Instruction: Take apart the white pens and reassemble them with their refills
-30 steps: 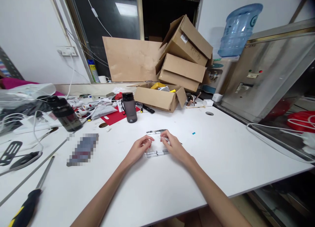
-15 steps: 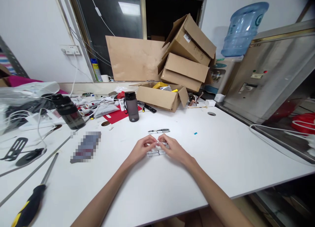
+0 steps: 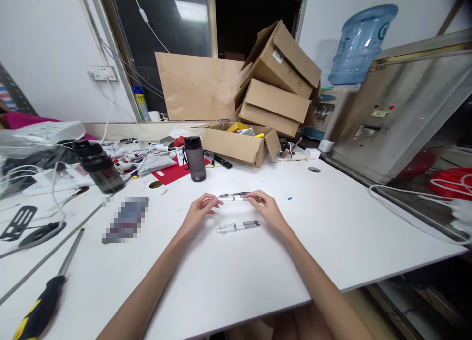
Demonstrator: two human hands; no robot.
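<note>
A clear-and-white pen (image 3: 233,198) stretches between my two hands. My left hand (image 3: 201,211) is closed with its fingertips at the pen's left end. My right hand (image 3: 264,210) pinches the other end between thumb and fingers. Just behind it, a darker pen (image 3: 235,193) lies on the table, partly covered by the held one and by my right fingers. Nearer to me, a pair of pens (image 3: 238,227) lies side by side, clear at the left and grey toward the right; neither hand touches them.
The white table (image 3: 221,281) carries a small blue scrap (image 3: 289,198), a grey bottle (image 3: 194,159), a dark bottle (image 3: 98,167), a screwdriver (image 3: 47,296) and a blurred-out flat object (image 3: 127,219). At the back stand an open cardboard box (image 3: 230,146) and cluttered cables.
My hands have moved apart and away from me, from over the nearer pens toward the farther one. The nearer pens now show fully. The view has shifted slightly.
</note>
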